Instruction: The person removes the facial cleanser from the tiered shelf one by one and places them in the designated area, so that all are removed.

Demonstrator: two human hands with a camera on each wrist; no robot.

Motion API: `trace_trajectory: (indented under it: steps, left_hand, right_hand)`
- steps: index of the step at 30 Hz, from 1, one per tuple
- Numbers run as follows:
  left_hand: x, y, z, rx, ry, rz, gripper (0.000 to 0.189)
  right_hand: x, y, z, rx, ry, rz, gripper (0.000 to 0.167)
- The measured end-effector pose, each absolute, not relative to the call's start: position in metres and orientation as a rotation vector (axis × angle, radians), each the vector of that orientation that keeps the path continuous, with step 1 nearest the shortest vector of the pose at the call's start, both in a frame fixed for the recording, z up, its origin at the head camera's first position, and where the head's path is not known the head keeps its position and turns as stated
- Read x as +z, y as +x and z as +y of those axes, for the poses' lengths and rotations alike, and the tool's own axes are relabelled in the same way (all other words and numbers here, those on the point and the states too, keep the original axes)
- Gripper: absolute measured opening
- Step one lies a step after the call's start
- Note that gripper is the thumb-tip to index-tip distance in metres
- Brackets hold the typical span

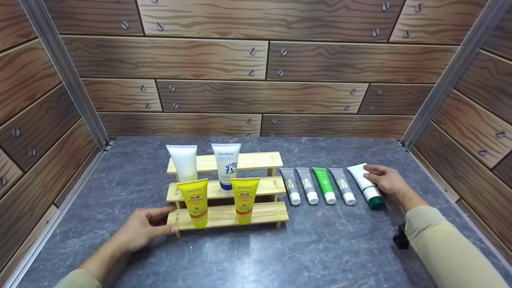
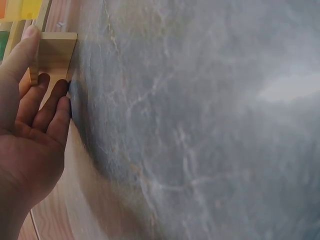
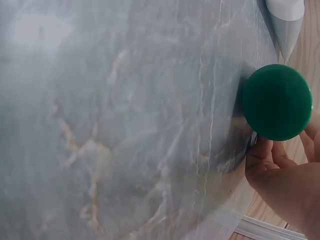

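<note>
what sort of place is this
Probably a small booth set up for hand work, judging by the wood-patterned walls, metal corner posts and marbled tabletop.

Four tubes [image 1: 244, 202] on a stand [image 1: 218, 213], five tubes [image 1: 324, 185] in a row right of it, wall [image 1: 216, 96] behind

"What's your count?"

"One pale wooden three-step rack [image 1: 220, 215], two yellow plastic tubes [image 1: 195, 203], three grey plastic tubes with white caps [image 1: 290, 185]."

"And beyond those?"

"One bright green plastic tube with a white cap [image 1: 324, 184], one white plastic tube with a dark green cap [image 1: 369, 190], and two other white plastic tubes [image 1: 226, 164]."

"So nine tubes altogether. What else?"

"One bare left hand [image 1: 140, 229] and one bare right hand [image 1: 389, 183], so two."
</note>
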State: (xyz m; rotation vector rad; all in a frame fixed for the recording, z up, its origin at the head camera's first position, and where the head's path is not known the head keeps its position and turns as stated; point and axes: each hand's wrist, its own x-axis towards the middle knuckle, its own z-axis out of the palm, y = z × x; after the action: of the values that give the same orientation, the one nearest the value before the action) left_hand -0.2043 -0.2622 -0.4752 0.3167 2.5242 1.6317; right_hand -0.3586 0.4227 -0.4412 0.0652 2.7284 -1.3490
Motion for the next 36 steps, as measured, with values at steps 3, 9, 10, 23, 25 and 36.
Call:
trace_trajectory:
  steps: [3, 9, 10, 23, 25, 36]
  left_hand:
    - [-0.475, -0.204, -0.262, 1.626, 0.305, 2.529, 0.067]
    - [-0.474, -0.203, -0.262, 1.600, 0.301, 2.554, 0.067]
    - [-0.474, -0.203, -0.263, 1.594, 0.303, 2.559, 0.067]
    - [-0.473, -0.204, -0.262, 1.593, 0.306, 2.554, 0.068]
    - [-0.472, -0.203, -0.262, 1.589, 0.303, 2.557, 0.068]
    - [-0.471, -0.202, -0.262, 1.585, 0.332, 2.559, 0.068]
  right_hand:
    - [-0.441, -0.358, 0.424, -1.378, 0.083, 2.703, 0.060]
    - [-0.439, -0.357, 0.426, -1.344, 0.098, 2.701, 0.066]
    - [-0.438, -0.356, 0.426, -1.338, 0.095, 2.703, 0.066]
    - [-0.430, -0.351, 0.431, -1.358, 0.111, 2.664, 0.066]
    - [-0.428, -0.350, 0.433, -1.363, 0.108, 2.660, 0.065]
    - [-0.414, -0.344, 0.433, -1.459, 0.068, 2.643, 0.067]
